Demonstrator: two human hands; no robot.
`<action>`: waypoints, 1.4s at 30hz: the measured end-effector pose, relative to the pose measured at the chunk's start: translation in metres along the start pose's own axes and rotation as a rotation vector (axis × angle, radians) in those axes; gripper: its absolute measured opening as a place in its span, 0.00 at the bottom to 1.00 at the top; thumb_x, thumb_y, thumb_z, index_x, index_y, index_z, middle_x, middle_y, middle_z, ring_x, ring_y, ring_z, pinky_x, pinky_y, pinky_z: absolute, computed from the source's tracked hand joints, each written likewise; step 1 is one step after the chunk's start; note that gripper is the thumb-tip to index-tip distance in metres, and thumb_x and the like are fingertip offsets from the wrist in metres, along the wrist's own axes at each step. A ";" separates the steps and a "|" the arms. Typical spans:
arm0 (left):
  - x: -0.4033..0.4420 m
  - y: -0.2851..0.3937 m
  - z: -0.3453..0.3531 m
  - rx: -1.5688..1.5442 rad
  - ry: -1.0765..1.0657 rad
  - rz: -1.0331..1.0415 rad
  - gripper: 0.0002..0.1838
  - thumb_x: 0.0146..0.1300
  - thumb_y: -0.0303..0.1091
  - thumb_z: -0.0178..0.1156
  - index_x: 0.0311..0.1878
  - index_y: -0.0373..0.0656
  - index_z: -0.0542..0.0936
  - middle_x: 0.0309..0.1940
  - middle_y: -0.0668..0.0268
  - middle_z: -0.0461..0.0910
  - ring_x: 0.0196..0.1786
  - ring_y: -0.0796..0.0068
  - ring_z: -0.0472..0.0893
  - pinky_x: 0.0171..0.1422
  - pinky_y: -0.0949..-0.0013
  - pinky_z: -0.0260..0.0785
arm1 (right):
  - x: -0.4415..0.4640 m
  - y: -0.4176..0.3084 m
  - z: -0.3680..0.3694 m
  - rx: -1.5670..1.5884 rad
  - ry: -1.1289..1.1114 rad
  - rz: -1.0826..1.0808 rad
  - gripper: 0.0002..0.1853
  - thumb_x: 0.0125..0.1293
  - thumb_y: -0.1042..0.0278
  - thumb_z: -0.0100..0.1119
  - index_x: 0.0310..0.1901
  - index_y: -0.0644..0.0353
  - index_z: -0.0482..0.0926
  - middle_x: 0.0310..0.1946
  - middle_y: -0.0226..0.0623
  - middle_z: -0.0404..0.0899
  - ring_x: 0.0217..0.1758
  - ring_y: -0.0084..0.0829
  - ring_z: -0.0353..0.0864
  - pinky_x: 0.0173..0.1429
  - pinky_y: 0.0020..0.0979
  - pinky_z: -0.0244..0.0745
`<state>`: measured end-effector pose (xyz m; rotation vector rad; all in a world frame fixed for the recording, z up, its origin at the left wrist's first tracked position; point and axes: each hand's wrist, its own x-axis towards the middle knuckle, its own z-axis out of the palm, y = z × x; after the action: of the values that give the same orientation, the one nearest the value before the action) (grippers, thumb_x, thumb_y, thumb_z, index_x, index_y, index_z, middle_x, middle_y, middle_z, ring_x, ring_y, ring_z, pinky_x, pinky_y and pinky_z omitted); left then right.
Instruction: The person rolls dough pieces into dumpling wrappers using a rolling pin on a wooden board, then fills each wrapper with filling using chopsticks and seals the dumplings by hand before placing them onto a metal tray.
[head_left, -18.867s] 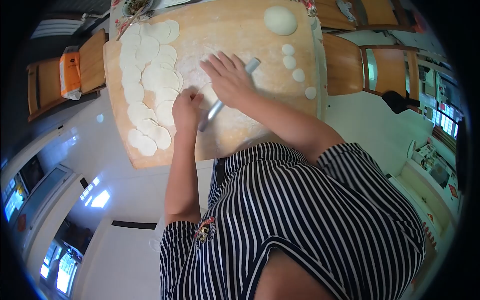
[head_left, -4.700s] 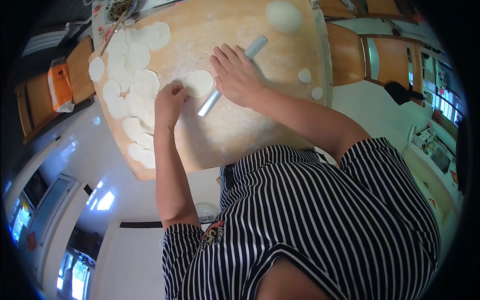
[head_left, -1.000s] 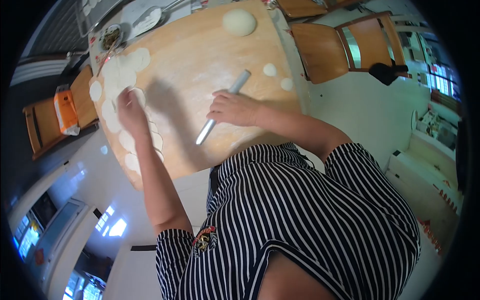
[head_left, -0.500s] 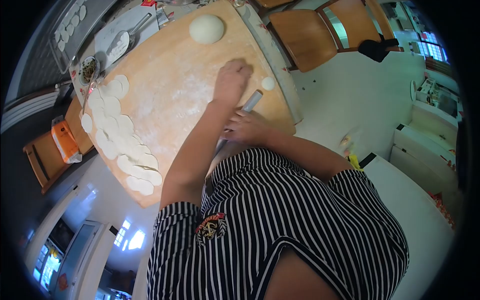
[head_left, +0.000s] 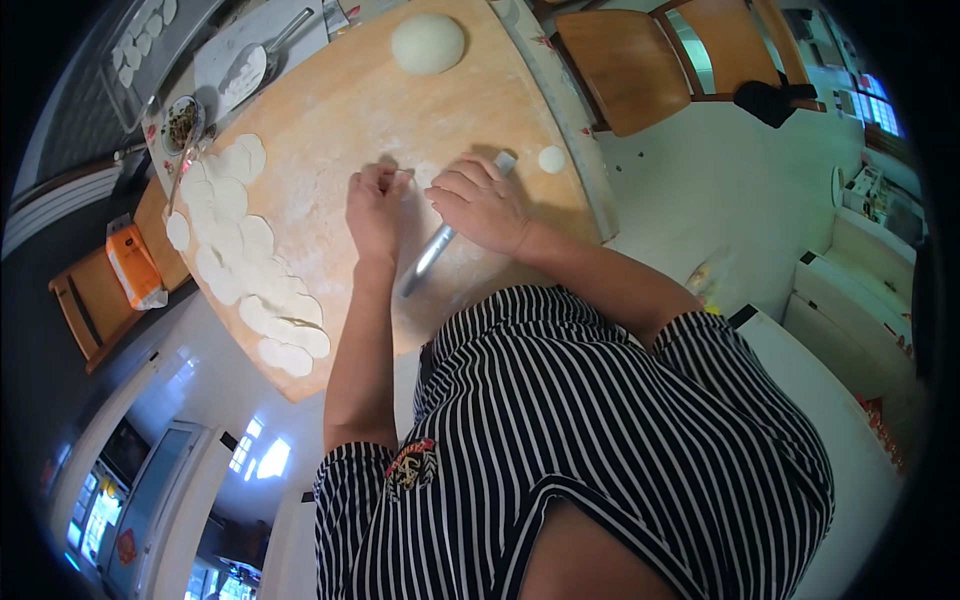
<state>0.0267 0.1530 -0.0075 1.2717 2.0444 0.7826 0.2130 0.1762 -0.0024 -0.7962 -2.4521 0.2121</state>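
My left hand (head_left: 376, 212) is over the middle of the wooden board (head_left: 330, 150), its thumb and fingers curled together. What they pinch is mostly hidden; a pale edge shows at the fingertips. Just right of it, my right hand (head_left: 482, 203) lies over a metallic rolling pin (head_left: 430, 260), which slants across the board with both ends sticking out. A small round piece of dough (head_left: 551, 159) sits right of the pin. Farther back rests a large smooth ball of dough (head_left: 428, 44). Overlapping flat dough wrappers (head_left: 232, 235) run along the board's left side.
Beyond the board's left corner are a bowl of dark filling (head_left: 181, 125) and a scoop with white flour (head_left: 245, 78). A tray (head_left: 125, 95) with pale pieces stands farther off. Wooden chairs (head_left: 620, 70) stand at the right; an orange packet (head_left: 135, 265) lies on a chair at left.
My left hand has moved left across the board, away from the small dough piece. My right hand and the rolling pin have moved forward, away from my body. The view has shifted slightly.
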 end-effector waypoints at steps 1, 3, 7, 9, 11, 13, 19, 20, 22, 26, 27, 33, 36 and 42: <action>-0.005 0.000 0.002 0.002 -0.004 0.012 0.13 0.64 0.39 0.69 0.47 0.41 0.84 0.39 0.58 0.81 0.39 0.64 0.83 0.46 0.63 0.75 | 0.001 -0.006 -0.001 0.011 0.010 0.012 0.07 0.55 0.66 0.62 0.36 0.52 0.80 0.40 0.27 0.78 0.50 0.30 0.77 0.67 0.36 0.69; -0.012 0.004 0.000 0.021 -0.032 -0.012 0.13 0.65 0.40 0.68 0.47 0.41 0.84 0.39 0.58 0.82 0.39 0.64 0.83 0.46 0.63 0.75 | -0.002 -0.005 0.001 0.020 -0.034 0.033 0.06 0.56 0.68 0.62 0.36 0.55 0.80 0.42 0.31 0.79 0.51 0.34 0.76 0.68 0.38 0.68; -0.009 0.004 -0.008 0.062 -0.146 -0.091 0.14 0.65 0.40 0.67 0.45 0.39 0.84 0.40 0.56 0.84 0.39 0.61 0.84 0.47 0.62 0.76 | 0.008 0.008 0.019 0.012 -0.109 0.202 0.07 0.56 0.69 0.62 0.36 0.57 0.80 0.42 0.34 0.79 0.50 0.37 0.78 0.64 0.40 0.71; -0.001 0.003 -0.011 0.080 -0.192 -0.101 0.14 0.65 0.40 0.67 0.44 0.38 0.84 0.41 0.54 0.84 0.39 0.59 0.84 0.48 0.61 0.76 | 0.043 0.015 0.031 0.003 -0.201 0.317 0.06 0.59 0.71 0.59 0.38 0.57 0.78 0.42 0.39 0.78 0.54 0.40 0.78 0.65 0.46 0.71; 0.010 -0.001 -0.013 0.134 -0.226 -0.045 0.11 0.65 0.36 0.65 0.41 0.38 0.84 0.41 0.54 0.83 0.44 0.53 0.83 0.52 0.57 0.74 | 0.075 0.021 0.044 0.096 -0.194 0.307 0.07 0.58 0.71 0.59 0.39 0.58 0.78 0.43 0.41 0.78 0.55 0.42 0.77 0.61 0.47 0.72; 0.025 -0.001 -0.016 0.130 -0.187 0.023 0.10 0.65 0.35 0.65 0.40 0.37 0.84 0.41 0.53 0.83 0.46 0.53 0.82 0.53 0.57 0.73 | 0.105 0.026 0.064 0.093 -0.239 0.342 0.06 0.59 0.71 0.59 0.38 0.58 0.77 0.44 0.41 0.77 0.55 0.43 0.76 0.61 0.46 0.72; 0.036 -0.008 -0.020 -0.015 -0.306 0.193 0.05 0.62 0.28 0.63 0.40 0.38 0.83 0.40 0.54 0.82 0.48 0.52 0.80 0.55 0.57 0.72 | 0.086 0.021 0.049 0.037 -0.193 0.261 0.15 0.62 0.70 0.57 0.50 0.62 0.79 0.58 0.43 0.77 0.67 0.43 0.72 0.69 0.43 0.68; 0.027 -0.008 -0.020 0.063 -0.278 0.241 0.05 0.62 0.27 0.63 0.40 0.38 0.82 0.40 0.54 0.82 0.47 0.52 0.81 0.54 0.56 0.73 | 0.068 0.017 0.040 -0.050 -0.084 0.197 0.20 0.62 0.70 0.57 0.56 0.64 0.78 0.63 0.44 0.76 0.72 0.44 0.69 0.73 0.43 0.64; 0.012 -0.004 -0.020 0.136 -0.249 0.292 0.05 0.61 0.26 0.63 0.40 0.37 0.80 0.40 0.54 0.81 0.46 0.52 0.81 0.54 0.56 0.73 | 0.032 0.010 0.011 -0.104 -0.212 0.191 0.22 0.63 0.68 0.57 0.58 0.66 0.77 0.65 0.45 0.74 0.73 0.43 0.67 0.77 0.42 0.59; -0.005 0.000 -0.022 -0.022 -0.226 -0.180 0.10 0.62 0.32 0.65 0.41 0.35 0.80 0.39 0.52 0.85 0.41 0.51 0.84 0.51 0.55 0.76 | 0.040 0.008 0.010 -0.308 -0.390 0.129 0.24 0.66 0.69 0.55 0.63 0.69 0.72 0.69 0.46 0.70 0.77 0.43 0.62 0.81 0.42 0.52; -0.003 -0.006 -0.022 -0.008 -0.262 -0.175 0.12 0.62 0.34 0.65 0.42 0.36 0.82 0.39 0.52 0.86 0.42 0.51 0.85 0.52 0.55 0.76 | 0.051 0.009 0.016 -0.301 -0.397 0.130 0.24 0.66 0.69 0.55 0.63 0.69 0.72 0.69 0.46 0.70 0.77 0.43 0.62 0.81 0.42 0.52; 0.027 -0.006 -0.026 0.236 -0.328 -0.054 0.15 0.64 0.39 0.65 0.43 0.34 0.85 0.42 0.50 0.87 0.44 0.52 0.86 0.51 0.59 0.76 | 0.103 0.016 0.067 -0.019 -0.120 0.185 0.26 0.64 0.74 0.54 0.64 0.71 0.72 0.70 0.50 0.69 0.79 0.44 0.60 0.81 0.44 0.53; 0.021 -0.019 -0.022 0.357 -0.210 0.254 0.14 0.64 0.38 0.66 0.44 0.35 0.85 0.41 0.50 0.87 0.43 0.53 0.86 0.51 0.59 0.76 | 0.065 0.008 0.036 -0.076 -0.208 0.338 0.26 0.63 0.71 0.53 0.63 0.70 0.73 0.72 0.48 0.68 0.79 0.45 0.60 0.81 0.43 0.52; 0.003 -0.007 -0.037 0.039 -0.386 -0.204 0.13 0.66 0.35 0.63 0.46 0.36 0.85 0.41 0.49 0.87 0.43 0.54 0.86 0.50 0.60 0.76 | 0.049 0.011 0.025 -0.219 -0.342 0.138 0.26 0.62 0.71 0.53 0.63 0.69 0.72 0.69 0.46 0.70 0.77 0.45 0.63 0.79 0.43 0.56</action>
<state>-0.0056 0.1466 0.0105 1.1124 1.8419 0.3711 0.1713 0.2139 -0.0048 -1.1041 -2.7766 0.1406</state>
